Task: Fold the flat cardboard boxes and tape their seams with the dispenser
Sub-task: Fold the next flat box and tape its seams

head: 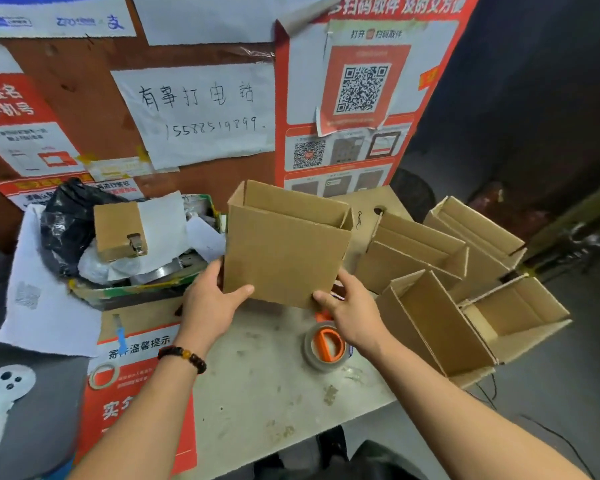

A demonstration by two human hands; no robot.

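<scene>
Above the table (257,382), both hands are holding a box (286,251) up, open top facing the wall. Left hand (210,303) is gripping the lower left corner, right hand (350,306) the lower right, fingers clamped on cardboard. Dispenser (324,346) is lying below the right hand, finished boxes (440,306) sitting just right.

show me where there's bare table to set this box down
The free patch is the grey tabletop between the red poster on the left and the tape dispenser on the right, under the held box. The right side is crowded with open boxes; the back left is taken by a bin of clutter.
</scene>
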